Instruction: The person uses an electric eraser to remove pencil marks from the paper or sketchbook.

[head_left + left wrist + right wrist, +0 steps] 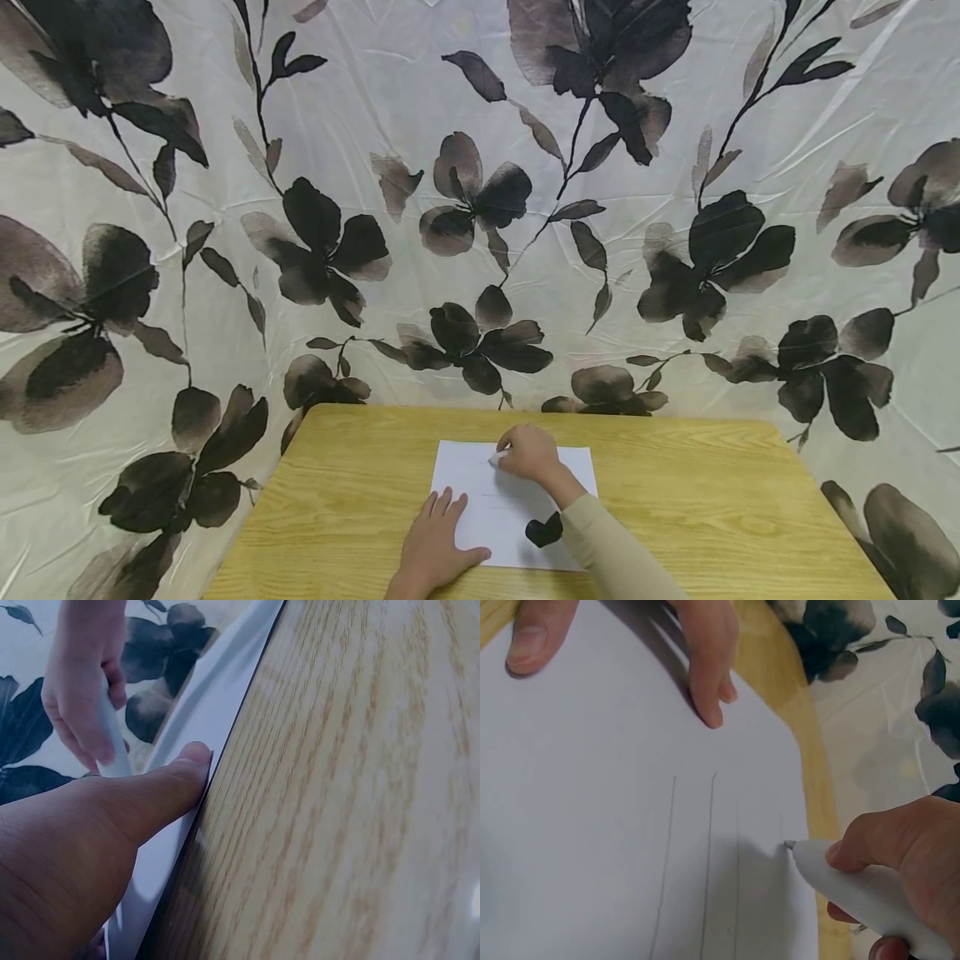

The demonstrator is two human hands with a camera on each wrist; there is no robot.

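Note:
A white sheet of paper [468,467] lies on the wooden table. My right hand [531,454] grips a thick white pen [862,900] near the sheet's far edge. The pen's fine tip touches the paper at a faint line in the right wrist view. Several thin, roughly parallel grey lines [707,862] run across the sheet. My left hand [435,542] rests flat over the paper's near left edge, fingers spread. In the left wrist view its thumb [169,787] presses on the sheet's edge.
The yellow wood-grain table [697,500] extends to both sides of the paper. A dark, roughly heart-shaped thing [543,531] shows beside my right forearm; I cannot tell what it is. Behind the table hangs a white cloth [420,275] with dark flowers.

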